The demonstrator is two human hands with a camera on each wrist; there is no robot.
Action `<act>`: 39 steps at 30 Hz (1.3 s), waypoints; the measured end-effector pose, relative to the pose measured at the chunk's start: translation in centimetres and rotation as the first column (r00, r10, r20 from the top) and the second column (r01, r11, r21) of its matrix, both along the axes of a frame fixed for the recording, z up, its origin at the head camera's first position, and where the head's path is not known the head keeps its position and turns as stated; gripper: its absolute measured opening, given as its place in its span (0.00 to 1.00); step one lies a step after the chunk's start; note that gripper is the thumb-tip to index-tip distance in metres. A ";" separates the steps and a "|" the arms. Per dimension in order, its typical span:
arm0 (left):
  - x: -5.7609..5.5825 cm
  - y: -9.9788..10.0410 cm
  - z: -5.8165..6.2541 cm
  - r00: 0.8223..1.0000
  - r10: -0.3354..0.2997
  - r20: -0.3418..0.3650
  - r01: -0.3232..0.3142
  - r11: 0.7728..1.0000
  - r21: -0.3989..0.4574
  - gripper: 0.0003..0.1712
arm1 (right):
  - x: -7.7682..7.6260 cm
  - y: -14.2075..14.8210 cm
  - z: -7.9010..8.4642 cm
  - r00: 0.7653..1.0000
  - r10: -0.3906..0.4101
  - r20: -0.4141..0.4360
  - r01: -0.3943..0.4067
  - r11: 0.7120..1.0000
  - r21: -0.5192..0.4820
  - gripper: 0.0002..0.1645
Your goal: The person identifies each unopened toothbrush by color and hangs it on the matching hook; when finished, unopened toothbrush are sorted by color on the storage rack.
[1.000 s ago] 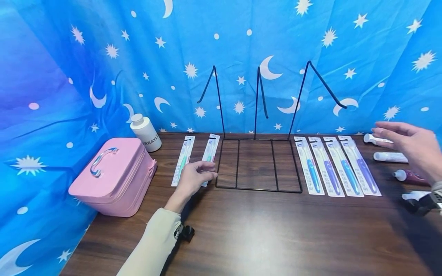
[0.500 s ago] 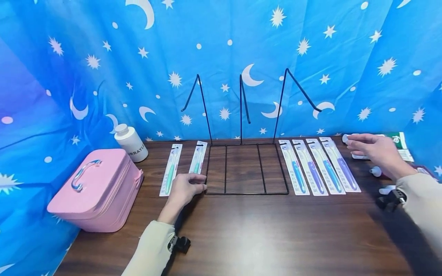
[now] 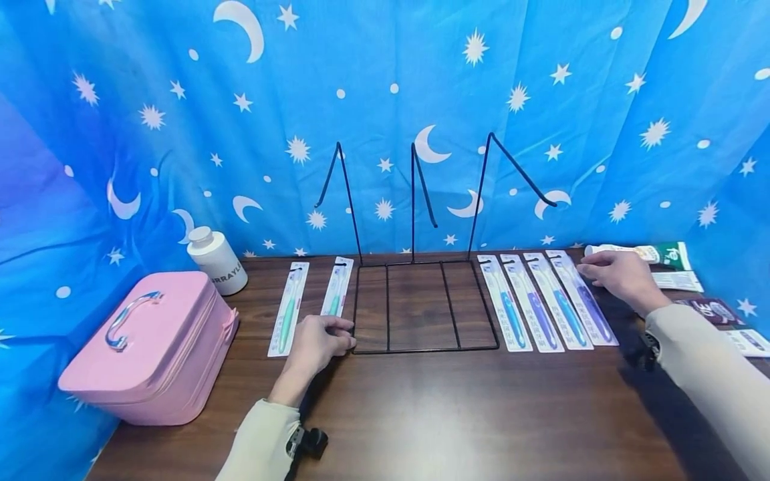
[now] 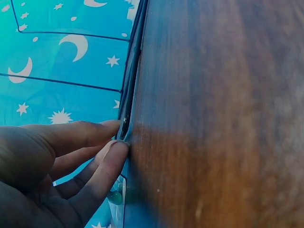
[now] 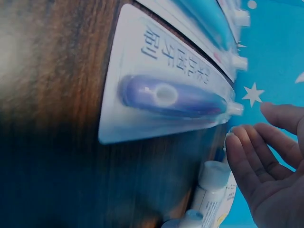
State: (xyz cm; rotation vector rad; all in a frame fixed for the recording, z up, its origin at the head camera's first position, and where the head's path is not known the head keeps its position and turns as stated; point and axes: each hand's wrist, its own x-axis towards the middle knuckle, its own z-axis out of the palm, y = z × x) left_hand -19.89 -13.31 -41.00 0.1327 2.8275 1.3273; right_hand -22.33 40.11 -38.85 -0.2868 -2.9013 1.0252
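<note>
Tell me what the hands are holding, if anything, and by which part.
The left hand pinches the black wire rack at its near-left corner; the right hand holds nothing.

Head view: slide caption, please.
Left grip pinches a black wire rack; right grip is beside the rightmost packaged toothbrush.

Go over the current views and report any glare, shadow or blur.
Head: a bright glare patch on the tabletop, a dark shadow beside the right sleeve, the wire rack crisp; left wrist: the left hand dim, the tabletop grain soft at right; right wrist: the purple toothbrush blurred, the tabletop dark toward the bottom.
</note>
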 end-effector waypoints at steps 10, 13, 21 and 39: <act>0.3 0.4 0.2 1.000 0.015 -0.026 -0.017 0.996 -0.086 0.10 | -1.5 -1.1 -0.6 1.000 -0.015 -0.027 0.019 0.988 0.151 0.26; 0.4 0.4 0.3 0.999 0.029 -0.024 -0.031 0.995 -0.097 0.10 | -1.9 -1.2 -0.7 1.000 -0.018 -0.024 0.022 0.984 0.176 0.25; 0.7 0.2 -0.2 0.998 0.062 -0.016 -0.063 0.995 -0.072 0.07 | -2.4 -1.5 -1.0 0.999 -0.036 0.004 0.035 0.983 0.180 0.23; 0.5 0.1 -0.1 0.997 0.062 -0.036 -0.065 0.996 -0.068 0.10 | -3.3 -1.8 -1.0 0.998 -0.062 -0.023 0.065 0.978 0.199 0.22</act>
